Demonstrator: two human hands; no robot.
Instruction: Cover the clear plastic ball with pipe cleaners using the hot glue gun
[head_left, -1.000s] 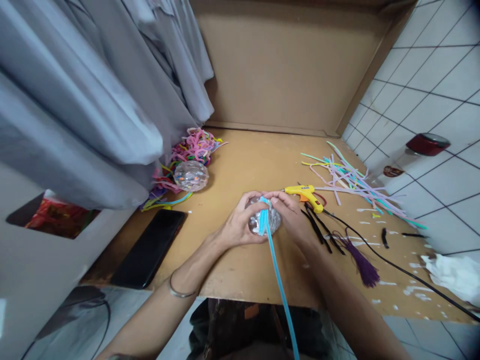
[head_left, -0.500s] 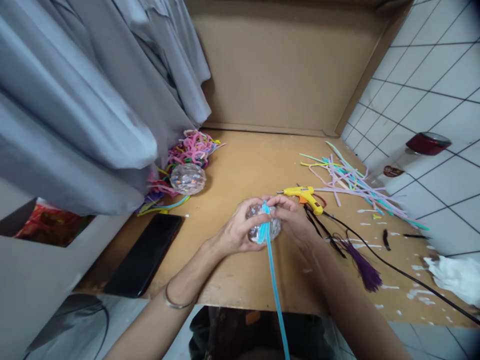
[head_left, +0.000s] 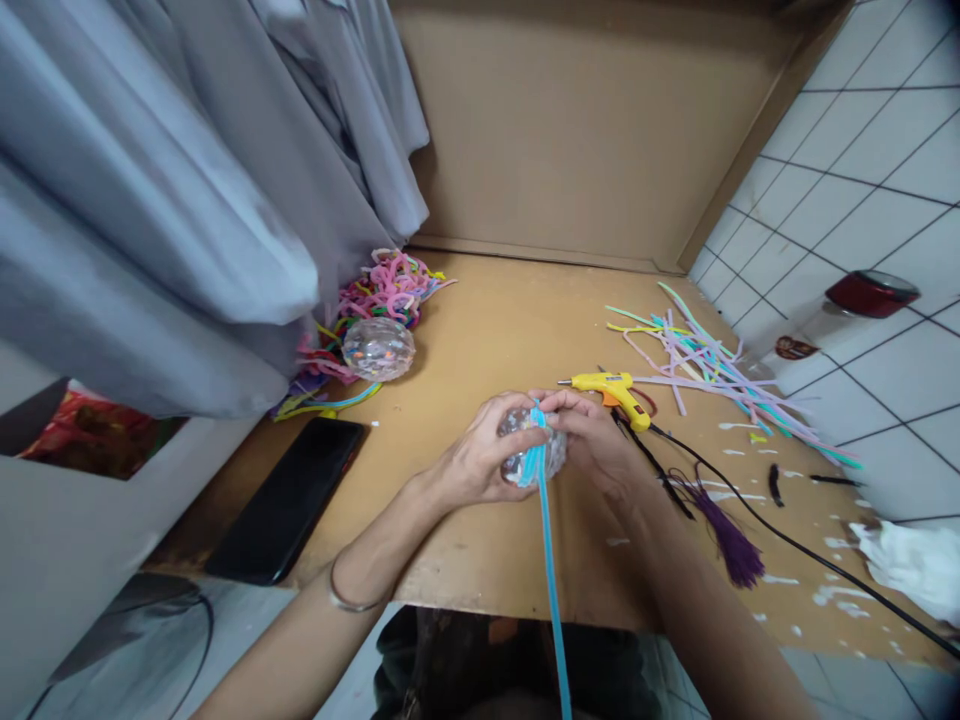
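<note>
A clear, faceted plastic ball is gripped from the left by my left hand, its thumb lying across the front. Light-blue pipe cleaners run over the ball's face, and one long end hangs down past the table edge. On the far right side of the ball, my right hand has its fingers closed near the top of the blue strand. Just beyond that hand lies a yellow glue gun, nozzle pointing left. What the ball is like underneath is hidden by my fingers.
At left are a second clear ball, a tangle of colourful pipe cleaners and a black phone. To the right lie pastel pipe cleaners, a red-lidded jar, a purple tassel, the black cord and white tissue.
The view has shifted slightly. Both hands keep nearly the same hold on the ball and blue strand; the hanging end has swung a little to the left.
</note>
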